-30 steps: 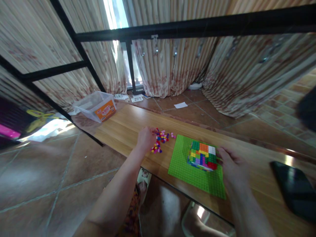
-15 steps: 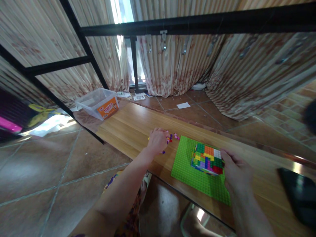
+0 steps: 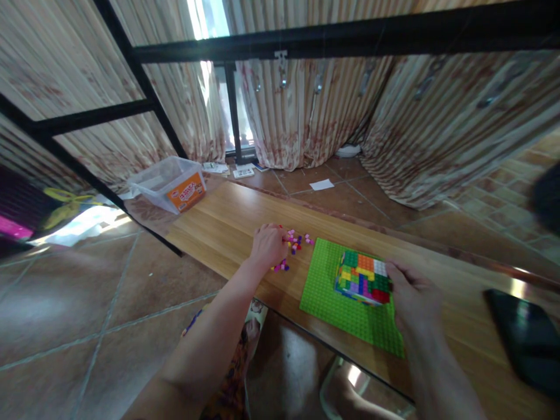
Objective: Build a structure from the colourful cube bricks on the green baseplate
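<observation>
My left hand (image 3: 269, 246) is at a scatter of small toy bricks (image 3: 295, 241), pink, purple, red and yellow, on the wooden table. Its fingers curl down and press together; whatever is in them is hidden. More little bricks (image 3: 280, 266) lie just below that hand. To the right, a boxy block built of many-coloured toy bricks (image 3: 362, 279) sits over a green studded baseplate (image 3: 324, 303). My right hand (image 3: 413, 294) grips the right side of this block, with the fingertips partly out of sight behind it.
The long wooden table (image 3: 236, 204) runs from upper left to lower right. A clear plastic bin with an orange label (image 3: 186, 192) stands beyond its left end. At the right lies a dark flat object (image 3: 520, 332). A black metal frame (image 3: 306, 44) crosses in front of curtains.
My left hand has shifted slightly left, uncovering more of the small bricks. My right hand stays on the brick block. The whole view has drifted a little.
</observation>
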The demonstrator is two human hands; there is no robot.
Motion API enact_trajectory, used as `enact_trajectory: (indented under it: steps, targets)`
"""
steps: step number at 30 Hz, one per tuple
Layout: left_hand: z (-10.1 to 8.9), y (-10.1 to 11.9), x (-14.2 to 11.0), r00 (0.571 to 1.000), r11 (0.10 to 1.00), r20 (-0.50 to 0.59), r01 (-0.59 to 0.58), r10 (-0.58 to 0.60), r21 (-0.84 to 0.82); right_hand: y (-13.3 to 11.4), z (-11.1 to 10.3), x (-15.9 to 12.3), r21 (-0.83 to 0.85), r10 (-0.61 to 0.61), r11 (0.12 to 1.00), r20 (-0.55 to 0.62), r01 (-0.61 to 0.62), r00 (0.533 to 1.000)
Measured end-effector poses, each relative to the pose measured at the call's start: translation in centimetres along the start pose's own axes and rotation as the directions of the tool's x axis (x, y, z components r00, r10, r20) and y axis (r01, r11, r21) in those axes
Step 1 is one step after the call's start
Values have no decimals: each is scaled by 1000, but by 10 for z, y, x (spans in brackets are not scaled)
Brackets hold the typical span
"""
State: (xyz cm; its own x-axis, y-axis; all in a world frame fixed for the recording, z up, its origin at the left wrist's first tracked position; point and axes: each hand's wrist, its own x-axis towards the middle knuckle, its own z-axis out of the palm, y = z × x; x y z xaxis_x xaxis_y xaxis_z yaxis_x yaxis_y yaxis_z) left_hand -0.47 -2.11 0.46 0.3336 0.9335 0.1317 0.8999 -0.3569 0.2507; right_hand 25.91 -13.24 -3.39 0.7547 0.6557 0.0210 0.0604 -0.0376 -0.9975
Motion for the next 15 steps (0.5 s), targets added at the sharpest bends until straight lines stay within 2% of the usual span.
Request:
enact_trajectory:
  steps: [7,15]
  targets:
    - [8,10,0,1000,997,5,17,-18,77,-4,1,-2,-20,14,1000,-18,-15,1000]
    - [10,13,-2,1000,998,-28,16,-14,60,-9,5,-5,-6,30,1000,-23,-30,999]
